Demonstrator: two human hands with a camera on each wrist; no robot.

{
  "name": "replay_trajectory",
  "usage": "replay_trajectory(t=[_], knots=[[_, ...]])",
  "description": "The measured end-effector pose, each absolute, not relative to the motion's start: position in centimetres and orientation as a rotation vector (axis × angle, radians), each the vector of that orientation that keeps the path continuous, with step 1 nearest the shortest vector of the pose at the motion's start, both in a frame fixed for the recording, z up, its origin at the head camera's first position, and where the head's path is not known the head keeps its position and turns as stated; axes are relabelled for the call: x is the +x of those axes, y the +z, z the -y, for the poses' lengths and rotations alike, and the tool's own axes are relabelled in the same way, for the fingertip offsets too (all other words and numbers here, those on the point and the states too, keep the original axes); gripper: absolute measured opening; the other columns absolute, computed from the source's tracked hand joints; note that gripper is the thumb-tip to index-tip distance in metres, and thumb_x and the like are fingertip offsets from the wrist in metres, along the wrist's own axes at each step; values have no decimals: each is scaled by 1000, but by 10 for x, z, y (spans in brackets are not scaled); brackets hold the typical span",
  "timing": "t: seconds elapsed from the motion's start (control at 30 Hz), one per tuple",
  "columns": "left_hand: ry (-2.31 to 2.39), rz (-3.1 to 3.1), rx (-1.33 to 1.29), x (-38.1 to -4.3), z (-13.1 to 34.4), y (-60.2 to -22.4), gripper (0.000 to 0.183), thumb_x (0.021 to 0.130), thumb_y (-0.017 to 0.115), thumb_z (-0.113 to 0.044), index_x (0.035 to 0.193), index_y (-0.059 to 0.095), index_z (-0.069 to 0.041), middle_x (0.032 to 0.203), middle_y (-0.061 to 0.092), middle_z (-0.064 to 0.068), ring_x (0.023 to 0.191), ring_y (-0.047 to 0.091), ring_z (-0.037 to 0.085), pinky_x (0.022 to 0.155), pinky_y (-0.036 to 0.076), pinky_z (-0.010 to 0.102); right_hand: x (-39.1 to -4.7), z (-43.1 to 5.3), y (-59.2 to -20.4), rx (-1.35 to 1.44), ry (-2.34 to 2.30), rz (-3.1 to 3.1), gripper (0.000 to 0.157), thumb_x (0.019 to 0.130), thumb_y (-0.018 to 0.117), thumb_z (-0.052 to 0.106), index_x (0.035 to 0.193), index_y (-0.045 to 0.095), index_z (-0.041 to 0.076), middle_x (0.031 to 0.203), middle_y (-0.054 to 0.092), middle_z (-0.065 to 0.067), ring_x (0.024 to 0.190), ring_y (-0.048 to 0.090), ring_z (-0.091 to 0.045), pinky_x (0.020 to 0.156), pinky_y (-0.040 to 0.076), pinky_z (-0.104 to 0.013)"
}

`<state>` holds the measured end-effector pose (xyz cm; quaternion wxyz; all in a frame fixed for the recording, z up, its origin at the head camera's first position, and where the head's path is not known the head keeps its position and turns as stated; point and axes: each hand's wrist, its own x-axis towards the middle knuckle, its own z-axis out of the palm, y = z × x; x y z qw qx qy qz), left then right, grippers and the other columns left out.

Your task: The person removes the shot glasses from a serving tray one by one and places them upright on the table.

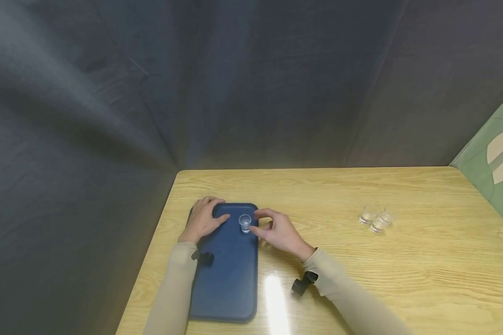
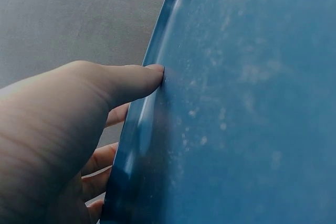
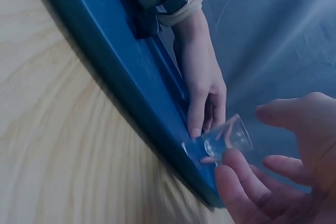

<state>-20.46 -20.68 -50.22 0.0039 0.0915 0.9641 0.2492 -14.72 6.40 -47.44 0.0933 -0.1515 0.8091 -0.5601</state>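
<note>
A dark blue tray [image 1: 228,284] lies lengthwise on the table. My left hand [image 1: 202,218] holds the tray's left rim near the far end. In the left wrist view its thumb [image 2: 134,82] rests over the rim, while the other fingers stay outside the edge. A small clear shot glass [image 1: 245,223] stands upright near the tray's far right corner. Beside that glass is my right hand [image 1: 280,232], its thumb and fingers spread apart. The right wrist view shows a gap between the upper digit and the glass [image 3: 228,137]; whether the lower fingertips touch it I cannot tell.
Three more clear shot glasses [image 1: 376,219] stand close together on the wooden table [image 1: 339,190] to the right. Dark curtains [image 1: 276,93] hang behind and on the left. A green patterned panel [image 1: 499,158] borders the right side.
</note>
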Motion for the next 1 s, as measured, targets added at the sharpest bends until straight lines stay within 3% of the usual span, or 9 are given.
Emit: replay_trajectory(t=[0.13, 0.27, 0.53, 0.7, 1.0], knots=[[782, -3021, 283, -204, 207, -501, 56, 99, 73, -47, 148, 62, -21, 155, 54, 12, 147, 45, 37, 129, 30, 60, -148, -54, -474, -443, -1631, -2430, 56, 95, 82, 25, 143, 63, 3, 108, 78, -15, 67, 74, -24, 54, 61, -34], [782, -3022, 298, -204, 206, -501, 57, 99, 74, -46, 148, 62, -20, 155, 54, 12, 147, 45, 38, 129, 30, 61, -150, -47, -474, -443, -1600, -2466, 57, 96, 81, 26, 144, 63, 4, 108, 77, -10, 68, 71, -19, 54, 58, -30], [778, -3032, 302, -203, 207, -501, 56, 99, 74, -46, 148, 63, -20, 154, 55, 12, 146, 47, 38, 128, 31, 61, -155, -41, -478, -499, -1524, -2528, 54, 97, 79, 25, 143, 64, 3, 81, 75, -7, 64, 67, -11, 52, 54, -25], [780, -3031, 293, -203, 206, -501, 56, 99, 74, -46, 148, 62, -20, 155, 55, 12, 146, 46, 38, 128, 30, 61, -155, -39, -479, -481, -1478, -2590, 47, 96, 81, 24, 137, 68, 6, 85, 75, -2, 63, 64, -7, 53, 53, -23], [789, -3026, 279, -203, 206, -500, 56, 99, 74, -45, 148, 62, -20, 155, 54, 12, 147, 45, 38, 129, 30, 60, -156, -39, -481, -473, -1523, -2587, 41, 93, 83, 20, 131, 71, 9, 98, 78, -6, 64, 64, -8, 53, 52, -22]])
